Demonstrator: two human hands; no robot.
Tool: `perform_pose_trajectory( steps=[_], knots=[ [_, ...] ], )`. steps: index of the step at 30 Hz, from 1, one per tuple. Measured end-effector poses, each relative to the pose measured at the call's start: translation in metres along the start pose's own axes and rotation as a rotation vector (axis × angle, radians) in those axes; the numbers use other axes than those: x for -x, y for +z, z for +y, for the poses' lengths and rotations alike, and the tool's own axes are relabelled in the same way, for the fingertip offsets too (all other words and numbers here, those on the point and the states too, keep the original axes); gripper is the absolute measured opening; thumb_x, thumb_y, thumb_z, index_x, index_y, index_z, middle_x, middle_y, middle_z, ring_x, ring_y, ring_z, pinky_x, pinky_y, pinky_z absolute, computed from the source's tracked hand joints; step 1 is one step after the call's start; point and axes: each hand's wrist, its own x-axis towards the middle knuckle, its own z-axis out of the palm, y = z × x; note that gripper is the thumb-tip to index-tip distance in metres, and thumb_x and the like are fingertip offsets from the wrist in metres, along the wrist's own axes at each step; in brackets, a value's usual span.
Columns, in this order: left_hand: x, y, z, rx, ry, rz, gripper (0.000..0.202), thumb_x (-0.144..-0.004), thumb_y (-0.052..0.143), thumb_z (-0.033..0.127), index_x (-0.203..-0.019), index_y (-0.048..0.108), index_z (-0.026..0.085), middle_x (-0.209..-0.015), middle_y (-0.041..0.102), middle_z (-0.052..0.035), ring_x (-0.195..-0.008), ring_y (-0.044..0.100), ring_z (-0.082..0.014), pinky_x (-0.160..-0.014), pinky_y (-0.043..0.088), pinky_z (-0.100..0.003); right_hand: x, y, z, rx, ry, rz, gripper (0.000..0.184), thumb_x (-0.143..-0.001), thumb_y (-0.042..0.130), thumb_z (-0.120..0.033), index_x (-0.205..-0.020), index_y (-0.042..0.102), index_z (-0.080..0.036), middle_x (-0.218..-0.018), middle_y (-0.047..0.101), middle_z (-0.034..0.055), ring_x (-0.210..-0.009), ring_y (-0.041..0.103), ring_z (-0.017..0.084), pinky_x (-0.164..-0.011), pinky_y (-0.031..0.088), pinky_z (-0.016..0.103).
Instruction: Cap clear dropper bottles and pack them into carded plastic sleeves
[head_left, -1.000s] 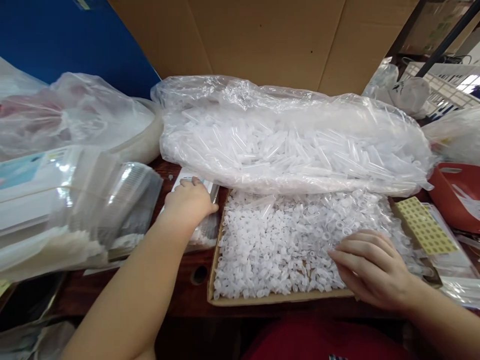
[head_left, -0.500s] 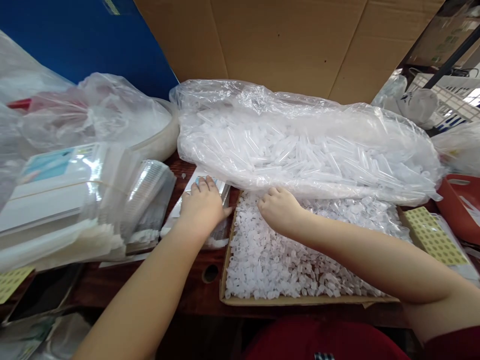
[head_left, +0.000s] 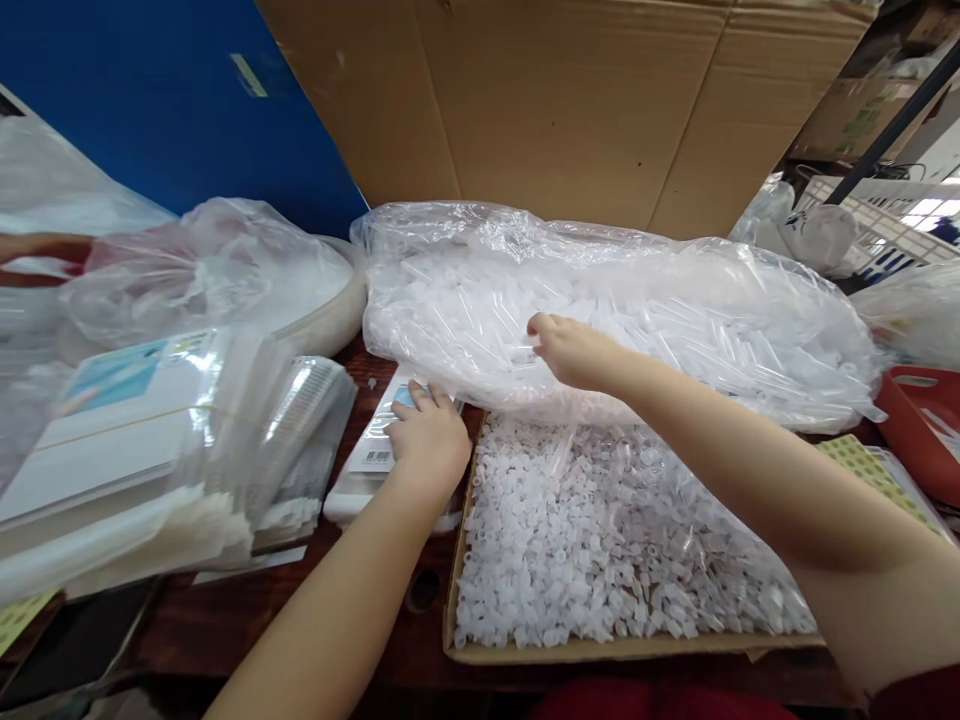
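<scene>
My left hand (head_left: 427, 437) lies with its fingers spread on a small stack of clear-sleeved cards (head_left: 370, 458) with a barcode and a blue picture. Over the clear plastic bag (head_left: 480, 215), my right hand (head_left: 574, 350) has its fingers curled together among the clear plastic tubes (head_left: 697, 325). Whatever may be between those fingertips is too small to make out. Below it, a shallow cardboard tray (head_left: 622, 652) holds a heap of small translucent plastic caps (head_left: 555, 560). One clear tube (head_left: 559, 452) lies on the caps.
Banded stacks of sleeved cards (head_left: 112, 420) stand at left, before a round tub (head_left: 330, 320) under plastic. Another person's hand (head_left: 37, 250) shows at far left. A cardboard panel (head_left: 540, 110) rises behind; a red basket (head_left: 919, 440) and yellow dotted sheet (head_left: 862, 470) lie right.
My right hand has moved up from the tray's back edge onto the tubes in the bag. My left hand stays on the card stack. Another person's hand has appeared at far left.
</scene>
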Motion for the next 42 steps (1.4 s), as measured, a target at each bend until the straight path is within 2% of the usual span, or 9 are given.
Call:
perform_pose_trajectory(
  steps=[10,18,21,24,26,29,32,34,42],
  knots=[
    [0.000,-0.013,-0.002,-0.041,0.067,-0.056,0.067,-0.078,0.049,0.017,-0.139,0.038,-0.008,-0.148,0.035,-0.0344,-0.126,0.045,-0.0449,-0.087,0.047,-0.046,-0.026,-0.001,-0.008,0.130,-0.088,-0.333,0.017,-0.091,0.059,-0.027,-0.100,0.062,-0.013,-0.097,0.065,0.0046,-0.086,0.063,0.017,-0.075,0.054,0.035],
    [0.015,-0.027,-0.009,-0.050,0.115,-0.059,0.071,-0.079,0.052,0.021,-0.142,0.034,-0.006,-0.152,0.033,-0.0273,-0.138,0.028,-0.0455,-0.099,0.040,-0.052,-0.008,-0.010,0.012,0.129,-0.083,-0.159,0.029,-0.092,0.050,-0.020,-0.119,0.051,-0.012,-0.096,0.068,0.0125,-0.077,0.063,0.020,-0.058,0.041,0.027],
    [0.039,-0.054,-0.011,-0.009,0.095,0.012,0.061,-0.090,0.037,0.026,-0.138,0.036,-0.010,-0.133,0.053,-0.0344,-0.126,0.046,-0.0468,-0.094,0.042,-0.054,0.016,-0.020,0.022,0.143,-0.072,-0.066,0.033,-0.093,0.046,-0.021,-0.125,0.044,-0.012,-0.082,0.068,0.0076,-0.069,0.061,0.019,-0.057,0.037,0.027],
    [0.067,-0.072,0.000,0.590,0.053,0.069,0.052,-0.094,0.027,0.043,-0.117,0.064,0.015,-0.104,0.071,-0.0181,-0.102,0.063,-0.0412,-0.085,0.047,-0.052,0.063,-0.024,0.024,0.155,-0.226,0.046,0.026,-0.096,0.043,-0.024,-0.121,0.046,-0.015,-0.074,0.066,0.0021,-0.062,0.058,0.016,-0.055,0.033,0.026],
    [0.084,-0.069,0.016,1.176,0.241,-0.151,0.049,-0.092,0.035,0.054,-0.120,0.062,0.023,-0.114,0.069,-0.0094,-0.110,0.060,-0.0323,-0.092,0.047,-0.042,0.105,-0.019,0.022,0.130,-0.507,0.155,0.017,-0.098,0.038,-0.022,-0.105,0.052,-0.016,-0.068,0.064,0.0000,-0.058,0.055,0.013,-0.053,0.031,0.025],
    [0.107,-0.051,0.047,1.599,0.354,-0.758,0.035,-0.087,0.053,0.051,-0.102,0.071,0.024,-0.101,0.072,-0.0031,-0.102,0.062,-0.0231,-0.092,0.046,-0.031,0.168,0.000,0.016,0.123,-0.746,0.377,0.020,-0.096,0.036,-0.014,-0.094,0.056,-0.017,-0.062,0.059,-0.0015,-0.054,0.052,0.013,-0.051,0.030,0.029],
    [0.130,-0.034,0.073,1.788,0.268,-1.256,0.023,-0.085,0.063,0.042,-0.085,0.070,0.020,-0.071,0.068,0.0006,-0.070,0.062,-0.0139,-0.068,0.049,-0.022,0.214,0.023,0.012,0.048,-0.693,0.398,0.018,-0.093,0.041,-0.013,-0.090,0.057,-0.018,-0.058,0.055,-0.0031,-0.051,0.049,0.013,-0.049,0.030,0.030],
    [0.141,-0.028,0.085,1.896,0.158,-1.389,0.020,-0.084,0.065,0.039,-0.084,0.067,0.019,-0.063,0.064,0.0027,-0.060,0.059,-0.0099,-0.060,0.046,-0.018,0.233,0.039,0.013,-0.036,-0.617,0.365,0.018,-0.094,0.040,-0.015,-0.094,0.057,-0.017,-0.061,0.057,-0.0018,-0.053,0.050,0.014,-0.050,0.032,0.030],
    [0.158,-0.022,0.112,2.021,-0.127,-1.074,0.018,-0.083,0.069,0.029,-0.096,0.059,0.022,-0.102,0.074,-0.0026,-0.091,0.070,-0.0178,-0.075,0.053,-0.026,0.261,0.080,0.010,-1.079,0.145,0.604,0.021,-0.101,0.028,-0.037,-0.096,0.043,-0.023,-0.076,0.064,0.0016,-0.066,0.061,0.014,-0.060,0.049,0.026]
  ],
)
